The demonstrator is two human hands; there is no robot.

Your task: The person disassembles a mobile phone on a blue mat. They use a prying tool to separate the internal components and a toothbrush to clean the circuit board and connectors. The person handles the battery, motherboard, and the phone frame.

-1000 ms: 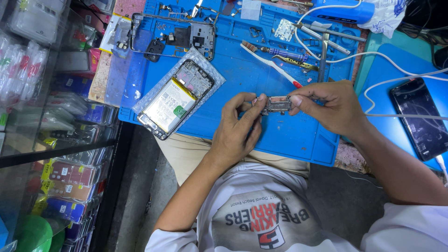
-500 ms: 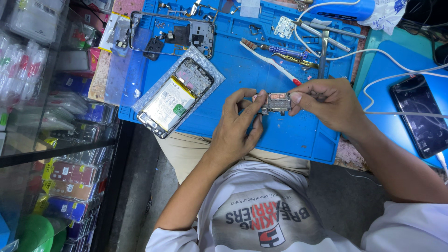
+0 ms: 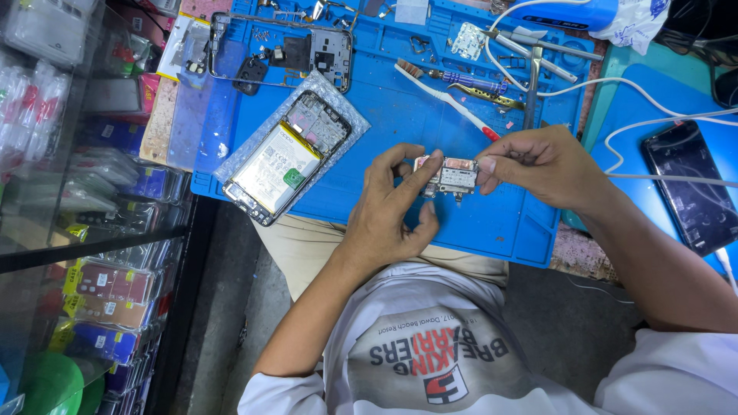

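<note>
Both hands hold a small circuit board (image 3: 447, 175) in the air just above the near edge of the blue mat (image 3: 430, 107). The left hand (image 3: 393, 209) pinches the board's left end, its fingers (image 3: 421, 170) closed on it from above with the thumb curled beneath. The right hand (image 3: 543, 164) grips the board's right end, thumb and forefinger closed on it, the other fingers folded in. The board lies roughly level between the two hands, with small metal shields facing up.

On the mat's left part, near its near left corner, an opened phone (image 3: 286, 157) lies face down on a clear bag, its battery and inner parts showing. Toward the far edge lies a phone frame (image 3: 321, 51) with loose small parts beside it. A toothbrush (image 3: 450, 100) lies slantwise in the mat's middle, its red end near the right hand. Tweezers (image 3: 530, 46) and a screwdriver (image 3: 470, 80) lie toward the far right corner of the mat. White cables (image 3: 653, 121) cross the counter at the right, where a dark phone (image 3: 690, 184) lies face up on a blue pad. At the left stands a glass case (image 3: 92, 200) with packaged goods inside.
</note>
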